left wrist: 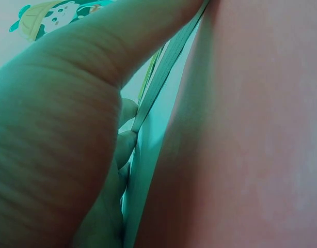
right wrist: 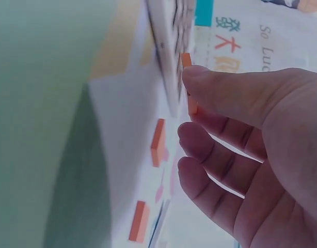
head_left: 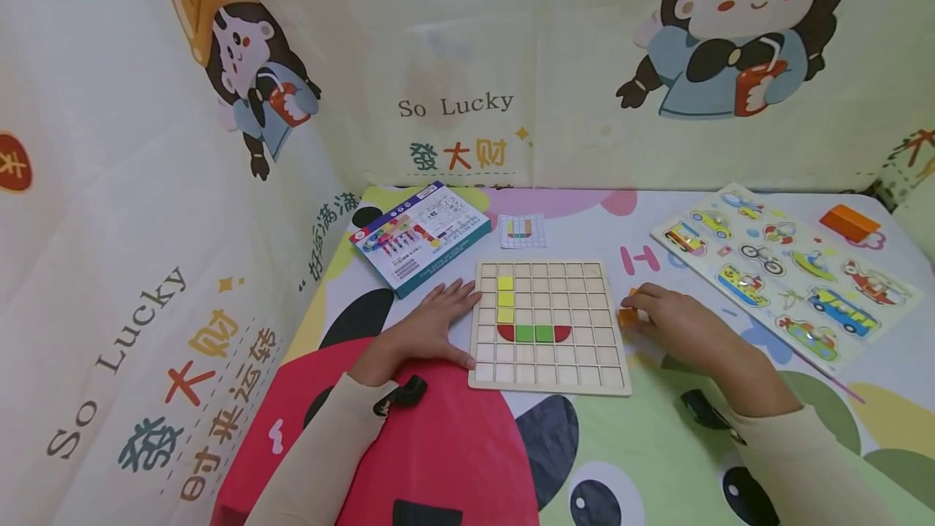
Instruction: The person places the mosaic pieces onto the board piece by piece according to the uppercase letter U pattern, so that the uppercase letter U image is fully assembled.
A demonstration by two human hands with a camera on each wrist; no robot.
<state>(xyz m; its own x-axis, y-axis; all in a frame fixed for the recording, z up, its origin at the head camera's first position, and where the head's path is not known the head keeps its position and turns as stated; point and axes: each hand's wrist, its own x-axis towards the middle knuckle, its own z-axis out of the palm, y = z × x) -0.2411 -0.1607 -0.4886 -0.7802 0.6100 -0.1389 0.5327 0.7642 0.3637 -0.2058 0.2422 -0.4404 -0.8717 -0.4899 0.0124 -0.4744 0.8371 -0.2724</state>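
Observation:
A square wooden grid board (head_left: 548,360) lies on the table. Three yellow square tiles (head_left: 506,299) form a column on it, above a row of two green square tiles (head_left: 534,334) between two red rounded-corner tiles (head_left: 562,334). My left hand (head_left: 424,327) has its fingers spread, and its fingertips and thumb touch the board's left edge; up close, the left wrist view shows the thumb (left wrist: 96,67). Beside the right edge, my right hand (head_left: 675,323) pinches an orange tile (right wrist: 187,60) between thumb and forefinger. Two more orange pieces, one nearer (right wrist: 158,143), appear in the right wrist view.
A small printed pattern card (head_left: 522,231) lies behind the board, with a flat box (head_left: 424,238) to its left. On the right are a vehicle picture board (head_left: 785,266) and an orange block (head_left: 850,223). Printed cloth hangs behind and at left.

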